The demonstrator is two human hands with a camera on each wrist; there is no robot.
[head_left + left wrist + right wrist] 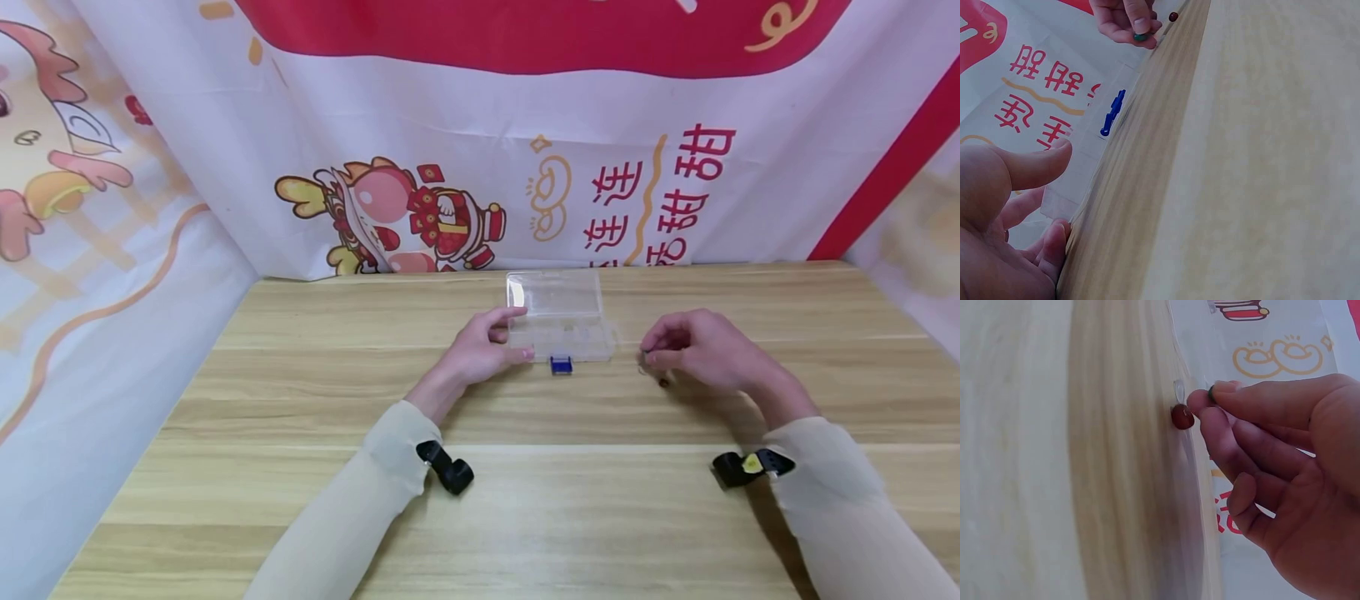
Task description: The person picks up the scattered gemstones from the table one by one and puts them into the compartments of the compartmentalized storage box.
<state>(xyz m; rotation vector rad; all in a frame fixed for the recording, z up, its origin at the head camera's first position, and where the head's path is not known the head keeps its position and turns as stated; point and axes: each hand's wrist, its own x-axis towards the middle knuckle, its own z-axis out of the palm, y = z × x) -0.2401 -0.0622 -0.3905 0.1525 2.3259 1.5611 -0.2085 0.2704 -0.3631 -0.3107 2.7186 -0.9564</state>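
Note:
A clear plastic box (561, 337) lies with its lid (558, 293) raised at the back and a blue latch (561, 365) at its front. My left hand (483, 343) holds the box's left end, thumb at the front edge and index finger near the hinge side. To the right of the box, my right hand (697, 348) pinches a small dark green bead (1211, 394) between thumb and index finger, low over the table. Just below those fingertips a reddish-brown bead (1182, 417) rests on the wood. Beside it lies a small clear teardrop-shaped piece (1179, 390).
The wooden table (525, 517) runs back to a printed cloth (442, 108) hanging behind the box. Another printed cloth (150, 250) hangs along the left side. Each sleeve carries a black wrist camera, one on the left (446, 468) and one on the right (750, 467).

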